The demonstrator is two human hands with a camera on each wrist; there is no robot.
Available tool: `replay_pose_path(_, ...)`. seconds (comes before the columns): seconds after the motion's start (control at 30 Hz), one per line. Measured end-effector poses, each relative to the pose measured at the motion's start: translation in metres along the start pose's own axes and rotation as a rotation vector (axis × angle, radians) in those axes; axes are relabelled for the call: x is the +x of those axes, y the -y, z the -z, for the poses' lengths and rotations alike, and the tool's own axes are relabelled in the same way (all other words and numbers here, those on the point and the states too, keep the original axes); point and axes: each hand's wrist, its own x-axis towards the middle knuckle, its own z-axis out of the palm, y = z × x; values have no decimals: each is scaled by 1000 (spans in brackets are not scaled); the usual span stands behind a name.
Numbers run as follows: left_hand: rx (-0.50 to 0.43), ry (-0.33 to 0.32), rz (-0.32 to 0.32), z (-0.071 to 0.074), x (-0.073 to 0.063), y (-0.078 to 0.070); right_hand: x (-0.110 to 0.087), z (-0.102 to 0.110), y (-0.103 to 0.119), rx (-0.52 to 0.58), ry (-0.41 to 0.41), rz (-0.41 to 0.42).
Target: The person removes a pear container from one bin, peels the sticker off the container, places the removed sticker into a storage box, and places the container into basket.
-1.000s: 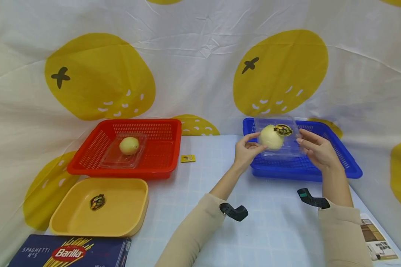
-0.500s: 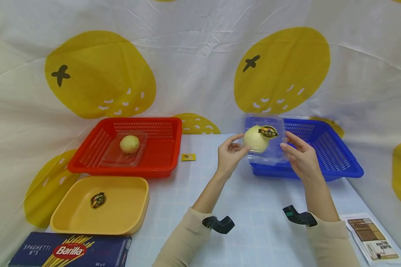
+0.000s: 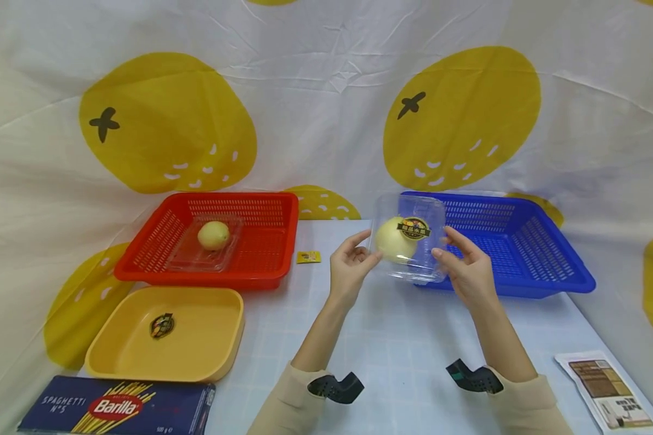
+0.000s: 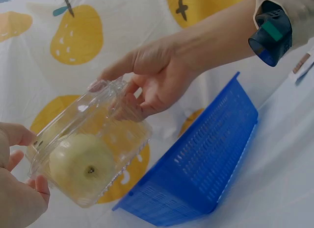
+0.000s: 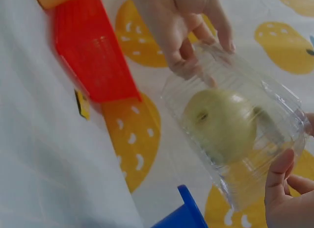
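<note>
Both hands hold a clear plastic clamshell box (image 3: 434, 266) in the air, at the left end of the blue basket (image 3: 544, 284). Inside it sits a pale yellow-green pear (image 4: 81, 162), toward the box's left side in the head view. A dark oval label (image 3: 413, 228) is on the lid, which is closed. My left hand (image 3: 349, 272) pinches the left edge between thumb and fingers. The opposite edge is pinched by my right hand (image 3: 470, 272). In the right wrist view the pear (image 5: 221, 125) shows through the plastic.
At the left stands a red basket (image 3: 261, 280) with another boxed pear (image 3: 213, 235). A yellow tub (image 3: 217, 362) holds a loose label (image 3: 162, 325). A spaghetti box (image 3: 114, 408) lies in front. A small yellow packet (image 3: 308, 257) and a white-brown pouch (image 3: 606, 393) lie on the table.
Both hands have carried the boxed pear left and slightly nearer, from over the blue basket to its left end. The grip on both edges stays the same.
</note>
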Motion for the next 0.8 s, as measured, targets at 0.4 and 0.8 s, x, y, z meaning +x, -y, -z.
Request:
replay_pose_path(0.4, 31, -66, -3, 26, -19, -7, -13, -22, -25, -86, -27, -42)
replay_pose_path(0.8, 64, -159, 46, 50, -38, -6, -21, -36, -53, -62, 6, -53)
